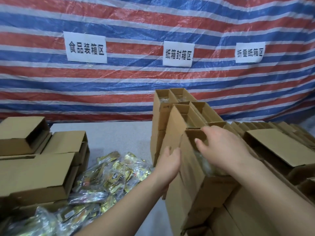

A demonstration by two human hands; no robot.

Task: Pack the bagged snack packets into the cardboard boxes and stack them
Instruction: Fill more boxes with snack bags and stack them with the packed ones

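Observation:
An open cardboard box [187, 184] with a clear bag of snack packets [204, 165] inside stands tilted on the stack of filled boxes [162, 116] at centre right. My left hand [170, 165] presses flat against the box's left side, fingers straight. From above, my right hand [223, 147] holds the box's far end flap, fingers over it and thumb inside the opening. A loose pile of bagged gold snack packets [110, 176] lies on the white table [119, 137] to the left of the box.
Empty open boxes [42, 167] are piled at the left. More boxes with raised flaps [281, 147] fill the right side. A red, white and blue striped tarp [136, 82] with three paper signs hangs behind the table.

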